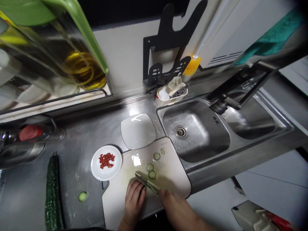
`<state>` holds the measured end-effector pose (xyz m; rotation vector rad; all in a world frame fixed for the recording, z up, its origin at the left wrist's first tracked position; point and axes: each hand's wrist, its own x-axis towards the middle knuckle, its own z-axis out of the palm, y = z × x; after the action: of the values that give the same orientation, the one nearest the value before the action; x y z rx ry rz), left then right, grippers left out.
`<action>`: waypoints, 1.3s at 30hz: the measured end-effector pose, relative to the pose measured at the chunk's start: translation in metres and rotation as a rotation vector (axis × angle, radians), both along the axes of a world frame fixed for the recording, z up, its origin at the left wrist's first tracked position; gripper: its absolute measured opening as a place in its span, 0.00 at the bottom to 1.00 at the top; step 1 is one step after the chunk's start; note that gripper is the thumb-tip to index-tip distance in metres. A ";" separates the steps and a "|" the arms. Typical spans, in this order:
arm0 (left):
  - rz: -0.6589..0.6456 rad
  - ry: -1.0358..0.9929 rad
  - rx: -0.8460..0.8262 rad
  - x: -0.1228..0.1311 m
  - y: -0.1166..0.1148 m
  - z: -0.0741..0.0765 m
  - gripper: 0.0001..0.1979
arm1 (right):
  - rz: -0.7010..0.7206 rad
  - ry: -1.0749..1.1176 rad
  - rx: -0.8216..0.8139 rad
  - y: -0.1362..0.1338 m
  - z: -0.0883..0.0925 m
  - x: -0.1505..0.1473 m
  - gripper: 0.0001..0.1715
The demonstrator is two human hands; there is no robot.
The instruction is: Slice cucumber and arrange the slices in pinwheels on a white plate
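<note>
My right hand (172, 203) is closed round the handle of a knife (139, 176), its blade slanting down to the cutting board (117, 195). Pressed close to the blade, my left hand (134, 195) has its fingers curled over a piece of cucumber, mostly hidden beneath them. A cucumber slice (152, 188) clings along the blade. Beyond it lie several loose slices (151, 174) on the board, and a curved sliver (163, 151) rests near the board's far edge.
Left of the board stand a white plate (94, 165) of small red pieces (106, 160), a cucumber end (82, 196) and a whole cucumber (52, 195). A square white dish (138, 131) sits behind the board. The sink (199, 128) and black faucet (218, 104) are at right.
</note>
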<state>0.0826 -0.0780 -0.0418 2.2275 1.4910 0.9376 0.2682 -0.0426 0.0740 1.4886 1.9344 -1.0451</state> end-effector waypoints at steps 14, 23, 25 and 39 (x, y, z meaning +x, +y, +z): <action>0.013 0.001 0.008 0.001 -0.002 -0.002 0.10 | -0.004 0.034 0.032 0.002 -0.012 -0.006 0.24; 0.042 -0.031 -0.034 0.002 0.000 0.002 0.11 | -0.076 0.078 0.021 -0.001 -0.024 0.001 0.24; 0.054 -0.038 -0.061 0.002 -0.001 0.002 0.11 | -0.115 0.094 0.014 0.000 -0.021 0.006 0.23; 0.048 -0.052 -0.102 0.007 0.008 -0.002 0.12 | -0.172 -0.031 -0.019 0.013 0.007 0.025 0.28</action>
<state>0.0899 -0.0698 -0.0437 2.0890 1.5401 0.9056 0.2931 -0.0296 0.0813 1.6740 1.7950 -1.1030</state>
